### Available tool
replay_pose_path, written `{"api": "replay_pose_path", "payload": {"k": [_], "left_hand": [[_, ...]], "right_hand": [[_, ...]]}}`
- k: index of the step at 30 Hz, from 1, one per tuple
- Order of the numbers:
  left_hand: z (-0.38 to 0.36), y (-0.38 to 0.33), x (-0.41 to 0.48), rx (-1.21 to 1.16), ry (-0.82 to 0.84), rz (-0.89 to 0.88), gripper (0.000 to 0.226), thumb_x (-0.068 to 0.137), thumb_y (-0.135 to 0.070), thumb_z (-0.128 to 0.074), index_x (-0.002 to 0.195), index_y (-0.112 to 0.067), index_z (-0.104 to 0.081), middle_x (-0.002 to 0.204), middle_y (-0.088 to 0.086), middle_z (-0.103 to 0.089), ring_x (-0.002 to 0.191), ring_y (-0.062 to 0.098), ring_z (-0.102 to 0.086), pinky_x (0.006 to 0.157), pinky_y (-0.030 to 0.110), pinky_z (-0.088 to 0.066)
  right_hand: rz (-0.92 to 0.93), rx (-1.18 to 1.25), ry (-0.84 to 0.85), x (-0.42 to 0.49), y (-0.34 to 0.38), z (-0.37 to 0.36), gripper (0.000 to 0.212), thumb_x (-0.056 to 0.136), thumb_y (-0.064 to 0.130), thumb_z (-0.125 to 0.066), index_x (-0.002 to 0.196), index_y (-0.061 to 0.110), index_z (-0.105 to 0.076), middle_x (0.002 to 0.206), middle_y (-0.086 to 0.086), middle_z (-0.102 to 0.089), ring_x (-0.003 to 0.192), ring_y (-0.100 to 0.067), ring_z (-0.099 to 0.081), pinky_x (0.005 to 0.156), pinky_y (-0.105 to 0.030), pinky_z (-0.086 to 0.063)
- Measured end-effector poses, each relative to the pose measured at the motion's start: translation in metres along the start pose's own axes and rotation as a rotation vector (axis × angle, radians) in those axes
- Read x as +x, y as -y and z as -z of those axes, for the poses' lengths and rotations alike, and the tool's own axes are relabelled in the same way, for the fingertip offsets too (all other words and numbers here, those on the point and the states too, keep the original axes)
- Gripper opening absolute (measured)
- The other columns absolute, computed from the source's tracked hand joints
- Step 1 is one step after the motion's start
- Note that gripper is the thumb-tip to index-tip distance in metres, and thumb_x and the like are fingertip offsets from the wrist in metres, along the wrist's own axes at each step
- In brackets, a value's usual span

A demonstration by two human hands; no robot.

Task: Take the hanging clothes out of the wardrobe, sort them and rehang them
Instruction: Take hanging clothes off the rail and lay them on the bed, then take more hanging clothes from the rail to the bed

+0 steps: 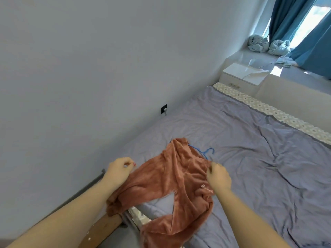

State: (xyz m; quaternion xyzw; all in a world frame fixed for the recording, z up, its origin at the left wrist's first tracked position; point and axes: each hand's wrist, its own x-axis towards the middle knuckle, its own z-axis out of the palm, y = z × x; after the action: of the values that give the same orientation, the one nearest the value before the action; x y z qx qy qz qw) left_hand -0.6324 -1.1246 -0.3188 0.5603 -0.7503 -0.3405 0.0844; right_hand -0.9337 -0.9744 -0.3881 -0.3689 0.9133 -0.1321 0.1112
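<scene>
Right hand [218, 178] over rust trousers [172, 178]

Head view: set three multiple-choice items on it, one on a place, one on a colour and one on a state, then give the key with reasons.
1. Where does the blue hanger lie?
A. On the nightstand
B. On the bed, partly under the plush trousers
C. On the windowsill

2. What colour are the plush trousers?
A. Rust-brown
B. White
C. Green

3. How do the trousers lie?
A. Folded in a neat square
B. Hung on a rail
C. Spread out, legs apart, one leg over the bed's edge

Key:
1 B: its hook shows on the sheet beside the waistband, and the rest runs under the fabric.
2 A: the whole garment is rust-brown.
3 C: sheet shows between the legs, and one leg droops past the mattress corner.
</scene>
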Motion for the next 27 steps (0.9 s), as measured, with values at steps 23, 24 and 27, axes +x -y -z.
{"api": "replay_pose_path", "payload": {"k": [23, 24, 27], "left_hand": [[0.142, 0.228, -0.530, 0.285, -0.792, 0.665, 0.022, 0.098, -0.030, -0.043, 0.095, -0.023, -0.063, 0.096, -0.001, -0.066, 0.089, 0.025, -0.059, 0.066, 0.035, -0.050], [0.139, 0.233, -0.554, 0.254, -0.824, 0.750, 0.022, 0.098, -0.029, -0.043, 0.095, -0.023, -0.063, 0.097, -0.001, -0.066, 0.089, 0.025, -0.059, 0.066, 0.035, -0.049], [0.127, 0.239, -0.620, 0.176, -0.928, 0.946, 0.019, 0.096, -0.028, -0.047, 0.093, -0.024, -0.065, 0.097, -0.003, -0.068, 0.091, 0.024, -0.061, 0.068, 0.035, -0.050]], "right_hand": [[1.360, -0.025, 0.212, -0.450, 0.320, -0.017, 0.022, 0.097, 0.023, -0.045, 0.091, 0.008, -0.060, 0.090, -0.010, -0.064, 0.079, -0.032, -0.061, 0.066, -0.037, -0.046], [1.425, -0.006, 0.236, -0.472, 0.332, -0.021, 0.022, 0.097, 0.023, -0.045, 0.091, 0.008, -0.059, 0.090, -0.010, -0.064, 0.078, -0.032, -0.060, 0.067, -0.037, -0.046], [1.571, 0.027, 0.323, -0.536, 0.358, -0.021, 0.022, 0.097, 0.022, -0.046, 0.091, 0.006, -0.060, 0.088, -0.012, -0.064, 0.079, -0.033, -0.060, 0.068, -0.035, -0.045]]}}
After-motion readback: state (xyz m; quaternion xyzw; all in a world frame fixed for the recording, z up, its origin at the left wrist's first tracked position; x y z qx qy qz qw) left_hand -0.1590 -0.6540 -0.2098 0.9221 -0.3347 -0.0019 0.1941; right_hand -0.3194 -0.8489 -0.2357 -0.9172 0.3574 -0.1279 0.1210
